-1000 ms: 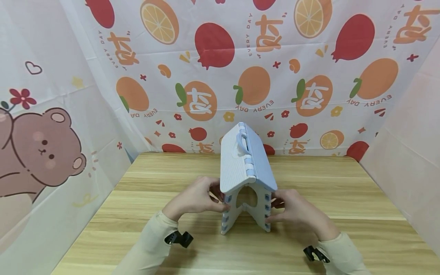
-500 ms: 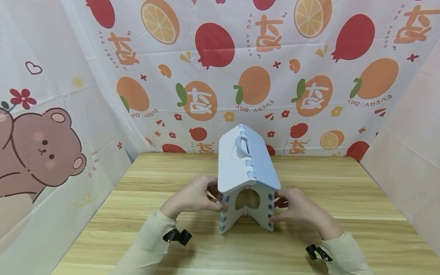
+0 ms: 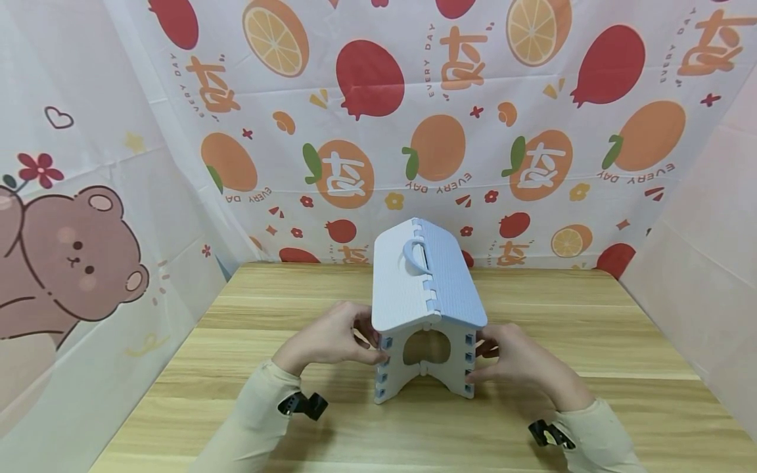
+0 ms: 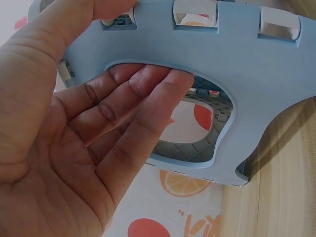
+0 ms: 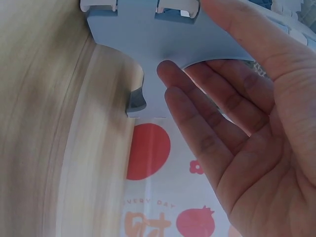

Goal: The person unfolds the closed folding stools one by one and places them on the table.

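A light-blue and white plastic toy house (image 3: pixel 399 289) stands upright on the wooden table (image 3: pixel 284 289), its gabled roof carrying a blue loop handle (image 3: pixel 417 256). My left hand (image 3: pixel 337 335) grips the left side wall (image 4: pixel 247 59): the thumb lies on the front edge, and the fingers reach to the rim of the wall's opening. On the other side, my right hand (image 3: pixel 517 358) holds the right side wall (image 5: pixel 133 34) with the thumb at the front edge and fingertips against the wall and its opening. The cream front wall (image 3: pixel 393 374) is folded inward along a middle hinge.
Behind the table hangs a white cloth (image 3: pixel 378 164) printed with fruit. A bear-print cloth (image 3: pixel 77 256) hangs at the left, and a pale cloth (image 3: pixel 704 263) at the right. Black wrist cameras (image 3: pixel 304 405) sit on both cream sleeves.
My hands have moved slightly apart, and the side walls have spread with them. The front wall has opened wider, and the roof has flattened and come down a little.
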`<act>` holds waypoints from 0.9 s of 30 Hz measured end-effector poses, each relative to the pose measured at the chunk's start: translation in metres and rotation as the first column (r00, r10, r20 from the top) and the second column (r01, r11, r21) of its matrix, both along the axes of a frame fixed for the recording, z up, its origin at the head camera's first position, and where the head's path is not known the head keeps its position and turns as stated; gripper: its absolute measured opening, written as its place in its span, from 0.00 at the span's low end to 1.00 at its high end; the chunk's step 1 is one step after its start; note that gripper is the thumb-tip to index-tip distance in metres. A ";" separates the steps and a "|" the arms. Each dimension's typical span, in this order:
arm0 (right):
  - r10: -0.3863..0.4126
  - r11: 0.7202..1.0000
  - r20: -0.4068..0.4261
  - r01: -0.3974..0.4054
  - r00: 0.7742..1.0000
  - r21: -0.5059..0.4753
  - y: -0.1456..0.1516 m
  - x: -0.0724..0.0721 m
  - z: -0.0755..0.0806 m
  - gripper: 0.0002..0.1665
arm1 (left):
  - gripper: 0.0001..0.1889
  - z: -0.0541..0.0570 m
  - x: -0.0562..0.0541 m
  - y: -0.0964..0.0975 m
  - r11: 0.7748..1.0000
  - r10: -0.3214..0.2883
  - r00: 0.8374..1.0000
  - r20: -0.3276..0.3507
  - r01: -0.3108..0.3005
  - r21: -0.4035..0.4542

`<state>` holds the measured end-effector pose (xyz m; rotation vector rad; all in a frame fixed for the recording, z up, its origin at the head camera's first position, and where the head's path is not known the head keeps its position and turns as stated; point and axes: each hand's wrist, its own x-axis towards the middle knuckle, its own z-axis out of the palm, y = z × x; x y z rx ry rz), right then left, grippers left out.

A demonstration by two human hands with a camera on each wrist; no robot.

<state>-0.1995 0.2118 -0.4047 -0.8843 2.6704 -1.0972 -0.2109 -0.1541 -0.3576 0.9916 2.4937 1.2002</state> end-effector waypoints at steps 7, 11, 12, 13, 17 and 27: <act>-0.007 1.000 0.017 0.008 1.000 -0.001 0.001 0.001 0.001 0.34 | 0.19 0.000 -0.001 -0.002 1.000 -0.008 1.000 -0.004 0.008 -0.007; -0.005 1.000 0.015 0.005 1.000 -0.002 0.001 0.001 0.001 0.34 | 0.19 0.000 -0.001 -0.003 1.000 -0.005 1.000 0.005 0.005 -0.012; -0.004 1.000 0.017 0.004 1.000 -0.002 0.001 0.001 0.001 0.34 | 0.19 0.000 -0.001 -0.003 1.000 -0.005 1.000 0.007 0.005 -0.014; -0.002 1.000 0.022 0.002 1.000 -0.002 0.001 0.001 0.002 0.35 | 0.19 0.000 -0.001 -0.003 1.000 -0.003 1.000 0.010 0.003 -0.014; -0.001 1.000 0.051 0.001 0.999 0.003 0.002 0.003 0.005 0.35 | 0.19 0.001 0.000 -0.003 1.000 -0.003 1.000 0.018 0.004 -0.025; -0.016 1.000 0.068 0.015 0.998 0.023 0.014 0.005 0.016 0.34 | 0.22 0.012 0.004 -0.014 1.000 -0.015 0.998 0.057 0.016 -0.023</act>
